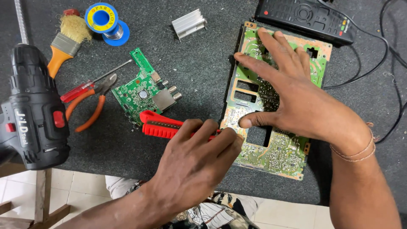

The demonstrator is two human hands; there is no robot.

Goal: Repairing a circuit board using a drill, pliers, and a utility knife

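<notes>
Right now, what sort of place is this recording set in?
Most likely an electronics repair bench. A large green circuit board lies on a dark felt-covered table under the right hand; a blue spool of solder wire and a black cordless drill sit nearby.

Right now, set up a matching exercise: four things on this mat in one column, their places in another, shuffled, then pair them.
Things:
1. large circuit board
2. red utility knife
3. solder spool
4. cordless drill

Places:
A. far left edge of the mat
B. gripped in the left hand
C. top left, beside the paintbrush
D. pressed flat under the right hand

Pairs: 1-D, 2-B, 3-C, 4-A
</notes>
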